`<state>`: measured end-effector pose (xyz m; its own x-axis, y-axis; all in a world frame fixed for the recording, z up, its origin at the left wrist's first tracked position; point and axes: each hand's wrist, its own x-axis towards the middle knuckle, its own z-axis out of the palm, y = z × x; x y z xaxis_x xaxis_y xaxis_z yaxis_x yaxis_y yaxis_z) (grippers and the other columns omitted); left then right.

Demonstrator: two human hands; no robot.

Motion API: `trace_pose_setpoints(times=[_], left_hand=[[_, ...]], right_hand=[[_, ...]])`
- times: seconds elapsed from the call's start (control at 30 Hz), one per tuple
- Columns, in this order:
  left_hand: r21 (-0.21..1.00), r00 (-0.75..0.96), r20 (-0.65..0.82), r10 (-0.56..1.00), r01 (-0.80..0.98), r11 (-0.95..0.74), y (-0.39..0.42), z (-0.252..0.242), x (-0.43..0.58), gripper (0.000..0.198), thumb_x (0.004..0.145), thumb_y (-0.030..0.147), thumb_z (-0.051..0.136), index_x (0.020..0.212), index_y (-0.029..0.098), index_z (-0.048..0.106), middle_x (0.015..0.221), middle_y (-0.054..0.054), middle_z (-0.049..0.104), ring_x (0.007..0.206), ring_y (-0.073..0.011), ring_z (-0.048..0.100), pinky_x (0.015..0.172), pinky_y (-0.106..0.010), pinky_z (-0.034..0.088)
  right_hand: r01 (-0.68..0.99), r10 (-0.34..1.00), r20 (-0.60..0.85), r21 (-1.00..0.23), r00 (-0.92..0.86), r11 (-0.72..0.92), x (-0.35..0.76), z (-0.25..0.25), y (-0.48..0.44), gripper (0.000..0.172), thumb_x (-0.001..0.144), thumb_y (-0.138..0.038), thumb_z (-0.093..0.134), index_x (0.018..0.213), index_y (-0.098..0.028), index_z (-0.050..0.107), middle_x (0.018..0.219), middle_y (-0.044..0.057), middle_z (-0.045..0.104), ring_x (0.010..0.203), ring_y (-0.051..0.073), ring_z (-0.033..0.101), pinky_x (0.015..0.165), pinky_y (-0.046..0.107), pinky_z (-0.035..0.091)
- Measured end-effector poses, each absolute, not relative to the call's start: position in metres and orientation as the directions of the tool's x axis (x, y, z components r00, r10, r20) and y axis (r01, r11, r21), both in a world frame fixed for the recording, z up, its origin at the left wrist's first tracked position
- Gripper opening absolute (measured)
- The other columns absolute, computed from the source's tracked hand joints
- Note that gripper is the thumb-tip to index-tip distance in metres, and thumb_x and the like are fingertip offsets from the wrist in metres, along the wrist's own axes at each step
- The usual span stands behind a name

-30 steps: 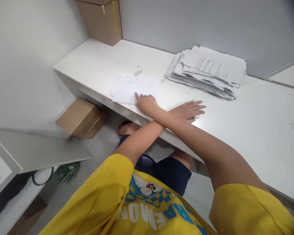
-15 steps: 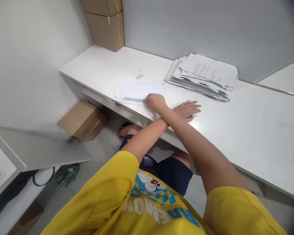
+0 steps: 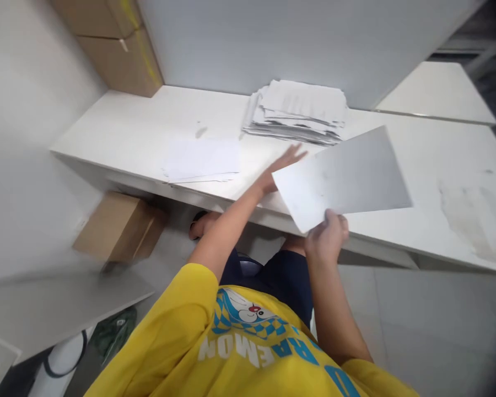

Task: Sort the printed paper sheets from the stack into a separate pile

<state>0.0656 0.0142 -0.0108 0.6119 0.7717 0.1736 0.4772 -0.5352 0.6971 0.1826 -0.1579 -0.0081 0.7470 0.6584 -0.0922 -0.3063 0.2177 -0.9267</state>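
Observation:
My right hand [image 3: 327,236] pinches a sheet of paper [image 3: 347,173] by its near edge, thumb on top, and holds it tilted above the white desk [image 3: 136,127]. My left hand [image 3: 281,167] is over the desk just left of that sheet, its fingers stretched and apart, slightly blurred; part of it lies close to the sheet's corner. To its left, near the front edge, rests a low pile of white paper [image 3: 204,160]. Farther back stands a thick, uneven stack of printed sheets [image 3: 300,107].
Cardboard boxes [image 3: 119,63] stand at the desk's far left corner against the wall. Another cardboard box [image 3: 111,226] is below, left of the desk. A grey panel [image 3: 248,44] rises along the back. A stained patch [image 3: 475,215] marks the right side.
My right hand has moved from the low pile to the right, now with a sheet in it. My arms have uncrossed. The view has turned to the right.

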Motion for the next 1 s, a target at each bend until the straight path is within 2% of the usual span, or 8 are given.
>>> trace_pose_setpoints(times=[0.1,0.17,0.33,0.47,0.57,0.63,0.77,1.0], left_hand=[[0.771,0.523,0.230,0.821,0.416,-0.482,0.043,-0.020,0.072,0.063,0.099,0.062,0.033,0.145,0.023,0.052,0.167,-0.005,0.030,0.159,-0.0242,0.011,0.130,-0.040,0.010],[0.806,0.525,0.219,0.823,0.378,-0.456,0.054,-0.029,0.075,0.066,0.098,0.066,0.030,0.141,0.025,0.056,0.164,-0.006,0.035,0.158,-0.0245,0.018,0.129,-0.042,0.014],[0.829,0.532,0.227,0.816,0.334,-0.448,0.058,-0.040,0.070,0.068,0.095,0.072,0.027,0.134,0.029,0.062,0.162,-0.004,0.039,0.155,-0.0244,0.025,0.127,-0.043,0.019],[0.809,0.570,0.246,0.784,0.324,-0.490,0.052,-0.035,0.066,0.070,0.091,0.075,0.036,0.138,0.028,0.059,0.165,-0.007,0.034,0.156,-0.0259,0.024,0.126,-0.045,0.022],[0.878,0.568,0.174,0.804,0.280,-0.388,0.049,-0.029,0.064,0.071,0.098,0.069,0.016,0.140,0.029,0.057,0.166,-0.005,0.032,0.155,-0.0240,0.027,0.123,-0.046,0.029],[0.896,0.571,0.155,0.806,0.263,-0.358,0.048,-0.026,0.063,0.071,0.100,0.065,0.009,0.139,0.030,0.057,0.166,-0.003,0.032,0.155,-0.0228,0.026,0.122,-0.045,0.031],[0.879,0.572,0.169,0.803,0.280,-0.385,0.048,-0.024,0.064,0.063,0.101,0.063,0.017,0.135,0.033,0.061,0.165,0.001,0.034,0.155,-0.0223,0.025,0.123,-0.044,0.030],[0.866,0.575,0.185,0.797,0.288,-0.409,0.045,-0.021,0.062,0.059,0.102,0.059,0.019,0.136,0.033,0.061,0.164,0.002,0.037,0.154,-0.0222,0.029,0.123,-0.043,0.030]], right_hand=[[-0.490,0.709,-0.286,-0.867,0.645,0.095,0.179,-0.020,-0.188,0.033,0.064,-0.028,0.071,0.076,-0.022,0.041,0.073,-0.006,0.059,0.066,0.009,0.062,0.059,0.019,0.052],[-0.507,0.702,-0.326,-0.860,0.634,0.059,0.175,-0.023,-0.192,0.033,0.064,-0.029,0.072,0.078,-0.022,0.042,0.075,-0.006,0.061,0.063,0.007,0.060,0.056,0.017,0.050],[-0.467,0.654,-0.340,-0.884,0.676,0.023,0.177,-0.028,-0.185,0.036,0.069,-0.033,0.073,0.079,-0.023,0.040,0.067,-0.009,0.054,0.058,0.006,0.056,0.057,0.018,0.051],[-0.456,0.644,-0.347,-0.890,0.682,0.003,0.174,-0.034,-0.188,0.034,0.069,-0.032,0.072,0.080,-0.022,0.041,0.068,-0.009,0.056,0.060,0.007,0.057,0.060,0.019,0.051],[-0.480,0.624,-0.373,-0.877,0.686,0.004,0.171,-0.037,-0.194,0.032,0.066,-0.030,0.070,0.078,-0.022,0.042,0.067,-0.008,0.058,0.060,0.007,0.057,0.058,0.019,0.050],[-0.489,0.612,-0.378,-0.872,0.695,0.017,0.171,-0.038,-0.196,0.031,0.064,-0.030,0.070,0.077,-0.021,0.043,0.066,-0.008,0.059,0.058,0.007,0.056,0.057,0.019,0.049],[-0.475,0.611,-0.357,-0.880,0.706,0.034,0.175,-0.037,-0.191,0.030,0.065,-0.030,0.070,0.076,-0.021,0.044,0.065,-0.009,0.057,0.058,0.006,0.056,0.057,0.019,0.048],[-0.489,0.649,-0.332,-0.870,0.685,0.071,0.172,-0.036,-0.183,0.030,0.064,-0.031,0.071,0.080,-0.021,0.047,0.073,-0.008,0.060,0.061,0.006,0.056,0.060,0.019,0.048]])
